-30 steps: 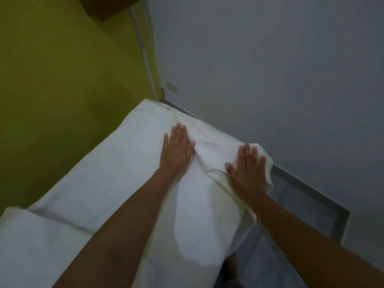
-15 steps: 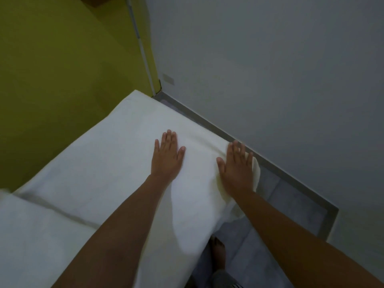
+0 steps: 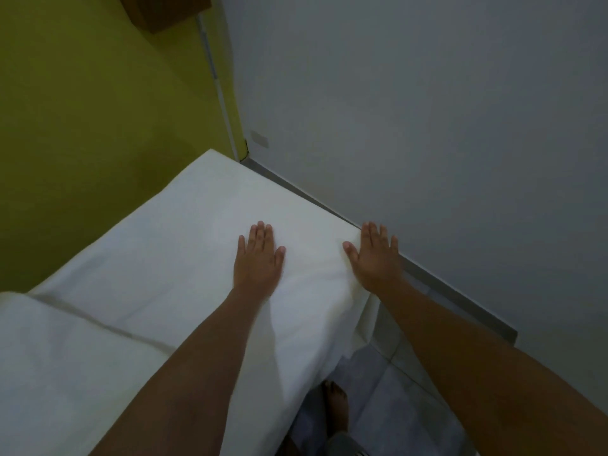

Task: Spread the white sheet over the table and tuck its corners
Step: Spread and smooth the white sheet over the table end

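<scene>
- White cloth sheet (image 3: 171,258) spread over the long worktop; worktop itself hidden beneath it.
- Top surface mostly smooth; one raised fold line (image 3: 98,320) crossing the sheet at lower left.
- Near right edge of sheet hanging down toward pale tiled floor (image 3: 394,383), soft creases below the right corner.
- Left hand (image 3: 258,261) released, palm down, fingers straight and close together, pressing flat on the sheet near the middle of the top.
- Right hand (image 3: 375,258) released likewise, palm down, fingers straight, flat on the sheet's right corner, just beside grey skirting strip (image 3: 460,301).
- Hands apart, level with each other.
- Far end of sheet reaching the room corner, between yellow-green wall (image 3: 82,126) and grey-white wall (image 3: 427,110).
- Bare foot (image 3: 337,409) on the floor below the hanging edge.
- Brown wooden box (image 3: 164,11) on the yellow-green wall at top; thin white pipe (image 3: 215,83) running down the corner.
</scene>
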The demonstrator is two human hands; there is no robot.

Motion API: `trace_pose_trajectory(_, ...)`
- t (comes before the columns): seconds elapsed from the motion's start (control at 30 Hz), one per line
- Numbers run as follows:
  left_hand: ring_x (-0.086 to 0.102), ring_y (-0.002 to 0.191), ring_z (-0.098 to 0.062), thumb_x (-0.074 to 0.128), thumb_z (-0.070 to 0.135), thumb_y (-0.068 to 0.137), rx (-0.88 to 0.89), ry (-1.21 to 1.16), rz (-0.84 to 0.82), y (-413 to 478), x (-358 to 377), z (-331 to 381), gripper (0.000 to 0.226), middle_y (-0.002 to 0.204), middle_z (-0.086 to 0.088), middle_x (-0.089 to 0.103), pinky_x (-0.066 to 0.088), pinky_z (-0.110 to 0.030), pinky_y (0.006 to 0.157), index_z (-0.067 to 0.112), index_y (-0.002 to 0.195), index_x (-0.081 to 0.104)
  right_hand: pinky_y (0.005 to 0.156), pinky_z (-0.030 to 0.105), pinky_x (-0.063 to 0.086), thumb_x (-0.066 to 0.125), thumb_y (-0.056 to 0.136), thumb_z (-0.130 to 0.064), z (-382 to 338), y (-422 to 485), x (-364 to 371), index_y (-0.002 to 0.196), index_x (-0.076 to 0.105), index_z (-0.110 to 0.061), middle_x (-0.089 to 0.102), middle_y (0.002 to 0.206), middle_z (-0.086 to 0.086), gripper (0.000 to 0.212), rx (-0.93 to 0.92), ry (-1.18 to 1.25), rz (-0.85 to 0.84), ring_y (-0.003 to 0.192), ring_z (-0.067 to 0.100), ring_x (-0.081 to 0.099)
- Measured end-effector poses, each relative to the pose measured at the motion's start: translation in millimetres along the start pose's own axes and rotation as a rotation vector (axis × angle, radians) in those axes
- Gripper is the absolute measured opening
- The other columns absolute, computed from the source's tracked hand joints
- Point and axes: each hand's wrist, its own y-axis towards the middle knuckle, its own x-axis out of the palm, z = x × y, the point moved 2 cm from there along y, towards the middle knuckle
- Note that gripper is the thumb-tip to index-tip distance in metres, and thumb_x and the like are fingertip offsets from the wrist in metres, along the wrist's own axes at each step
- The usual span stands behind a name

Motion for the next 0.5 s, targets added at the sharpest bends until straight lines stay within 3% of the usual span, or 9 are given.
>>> trace_pose_trajectory(0.1,0.005,0.149,-0.023,-0.009,0.049,0.086,0.008,-0.008,-0.047,-12.9,-6.1,19.3,0.081,0.160,-0.012,0.007,0.002,-0.042,0.120,0.005,0.151,0.009,0.117,0.045,0.002,0.022,0.101,-0.043,1.4,-8.3,-8.6,0.151,0.009,-0.004,0.011,0.160,0.014,0.064,-0.013,-0.017,-0.038,0.147,0.031,0.007)
trace_pose_trajectory(0.23,-0.003,0.149,-0.021,0.011,0.041,0.102,0.050,0.008,-0.161,-12.9,-17.3,43.3,0.061,0.161,-0.010,-0.001,-0.003,-0.042,0.120,0.006,0.152,0.002,0.117,0.046,0.003,0.023,0.101,-0.033,7.3,-15.9,-26.8,0.151,0.009,-0.006,0.009,0.160,0.010,0.058,-0.040,-0.039,-0.096,0.147,0.028,0.006)
trace_pose_trajectory(0.5,-0.004,0.148,-0.022,0.011,0.040,0.102,0.057,0.013,-0.198,16.7,-42.4,86.8,0.060,0.161,-0.010,-0.002,-0.003,-0.044,0.119,0.007,0.152,0.003,0.118,0.049,0.005,0.023,0.101,-0.034,18.9,6.5,-58.2,0.151,0.012,-0.007,0.007,0.161,0.007,0.058,-0.095,-0.031,-0.160,0.147,0.029,0.004)
